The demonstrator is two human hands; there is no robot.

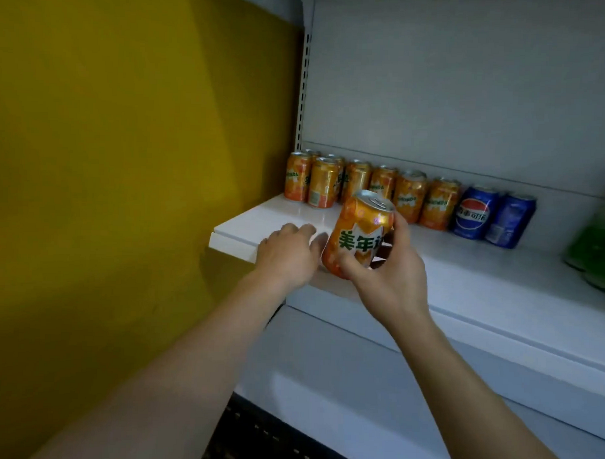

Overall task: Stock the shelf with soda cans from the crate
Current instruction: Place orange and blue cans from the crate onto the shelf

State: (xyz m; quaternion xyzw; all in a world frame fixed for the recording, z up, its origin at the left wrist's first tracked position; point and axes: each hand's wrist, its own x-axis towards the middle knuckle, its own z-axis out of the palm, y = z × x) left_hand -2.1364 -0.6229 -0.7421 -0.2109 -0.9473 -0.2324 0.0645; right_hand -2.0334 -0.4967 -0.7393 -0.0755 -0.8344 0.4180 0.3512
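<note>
can in hand: orange soda can (359, 235), tilted, top leaning right, just above the front edge of the shelf (464, 269); not set down yet
right hand (388, 277): grip wrapped round the can, thumb across the lower front, fingers up the far side
left hand (288, 254): grip holds nothing; fingers loosely curled, lying on the shelf's front edge just left of the can, fingertips near it, can't tell if touching
done so far: row of orange cans (361, 186) upright at the back of the shelf, starting at the left upright, some doubled up at the left end; two blue cans (490, 215) next to them on the right
also on shelf: green bottles (599, 246) at far right, blurred
free space: whole front strip of the shelf in front of the back row is bare
crate: dark slotted edge (269, 441) at the bottom of view, likely the crate; contents not visible
progress: judgement only, roughly mid-task; one row placed, this can next, remaining count unknown
next: stand the can upright and set it in front of the orange row
</note>
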